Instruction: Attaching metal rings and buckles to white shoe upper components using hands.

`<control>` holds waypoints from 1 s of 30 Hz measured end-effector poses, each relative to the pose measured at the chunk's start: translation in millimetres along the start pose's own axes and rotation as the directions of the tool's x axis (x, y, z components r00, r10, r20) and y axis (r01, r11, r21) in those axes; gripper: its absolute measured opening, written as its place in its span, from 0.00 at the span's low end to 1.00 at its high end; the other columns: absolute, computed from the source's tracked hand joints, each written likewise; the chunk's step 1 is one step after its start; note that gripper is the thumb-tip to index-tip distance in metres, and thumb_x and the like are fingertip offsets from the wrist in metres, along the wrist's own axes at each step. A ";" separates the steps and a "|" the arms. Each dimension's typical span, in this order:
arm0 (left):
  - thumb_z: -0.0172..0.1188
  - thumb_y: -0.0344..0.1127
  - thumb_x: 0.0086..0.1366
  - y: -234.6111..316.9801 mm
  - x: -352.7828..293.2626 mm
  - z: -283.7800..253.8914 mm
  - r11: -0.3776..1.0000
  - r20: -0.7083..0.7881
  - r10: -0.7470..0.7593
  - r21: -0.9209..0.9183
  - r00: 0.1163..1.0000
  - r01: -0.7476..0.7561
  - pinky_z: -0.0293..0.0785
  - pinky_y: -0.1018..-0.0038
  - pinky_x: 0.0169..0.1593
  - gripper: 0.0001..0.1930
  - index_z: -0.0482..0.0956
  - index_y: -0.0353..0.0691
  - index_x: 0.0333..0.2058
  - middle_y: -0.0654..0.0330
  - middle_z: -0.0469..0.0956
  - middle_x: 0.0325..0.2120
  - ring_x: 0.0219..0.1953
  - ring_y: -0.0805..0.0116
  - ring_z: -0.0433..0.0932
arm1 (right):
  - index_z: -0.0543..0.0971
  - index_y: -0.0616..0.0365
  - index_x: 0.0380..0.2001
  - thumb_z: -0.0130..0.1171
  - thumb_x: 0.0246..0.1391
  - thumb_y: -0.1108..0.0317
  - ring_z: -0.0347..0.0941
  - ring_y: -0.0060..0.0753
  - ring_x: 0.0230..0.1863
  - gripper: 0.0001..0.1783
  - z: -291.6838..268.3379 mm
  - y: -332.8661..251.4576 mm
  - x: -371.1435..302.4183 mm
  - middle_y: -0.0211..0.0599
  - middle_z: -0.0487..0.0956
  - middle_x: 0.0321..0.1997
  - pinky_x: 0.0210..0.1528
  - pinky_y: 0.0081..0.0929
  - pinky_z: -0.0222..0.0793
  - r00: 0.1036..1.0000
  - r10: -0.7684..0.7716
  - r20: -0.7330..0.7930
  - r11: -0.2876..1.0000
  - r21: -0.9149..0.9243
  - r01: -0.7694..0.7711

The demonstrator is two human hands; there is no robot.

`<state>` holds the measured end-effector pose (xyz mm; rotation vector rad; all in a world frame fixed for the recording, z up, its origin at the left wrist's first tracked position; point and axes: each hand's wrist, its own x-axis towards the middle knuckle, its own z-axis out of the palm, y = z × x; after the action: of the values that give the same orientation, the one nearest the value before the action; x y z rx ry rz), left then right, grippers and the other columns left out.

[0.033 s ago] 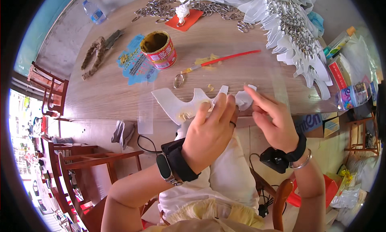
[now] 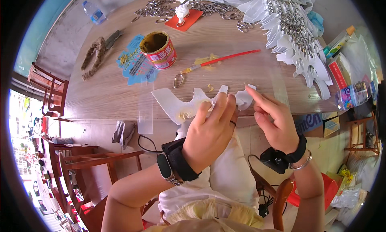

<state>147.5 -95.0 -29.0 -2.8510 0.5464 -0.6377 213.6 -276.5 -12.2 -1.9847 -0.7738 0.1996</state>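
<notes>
L hand (image 2: 211, 133) atop wht cutout (image 2: 192, 106); R hand (image 2: 277, 125) at R end.

1. White cutout (image 2: 198, 99), table's (image 2: 104, 91) near edge: middle covered by left hand (image 2: 211, 137); that thumb not visible.
2. Right hand (image 2: 277, 123): fingertip at cutout's right end, contact unclear.
3. Can (image 2: 164, 58): inside bottom unseen.
4. Metal clips (image 2: 157, 9), far edge: too jumbled to count.
5. White pile (image 2: 257, 15), far right corner: cut off at top.
6. Box (image 2: 311, 126), below near right corner: partly behind tabletop.
</notes>
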 end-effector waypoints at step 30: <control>0.59 0.37 0.54 11.2 14.2 1.6 0.986 -0.004 -0.143 -0.087 0.990 0.142 0.56 0.73 0.48 0.13 0.80 0.45 0.40 0.72 0.74 0.52 0.51 0.77 0.70 | 0.81 0.66 0.22 0.58 0.28 0.73 0.64 0.29 0.14 0.11 -0.8 -7.5 13.7 0.28 0.65 0.12 0.25 0.30 0.57 0.923 -0.160 0.350 0.695 -0.624 0.357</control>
<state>156.7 -110.7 -27.8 -2.9906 0.3832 -0.6679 221.4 -266.4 -3.2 -2.5256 -1.4675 0.0040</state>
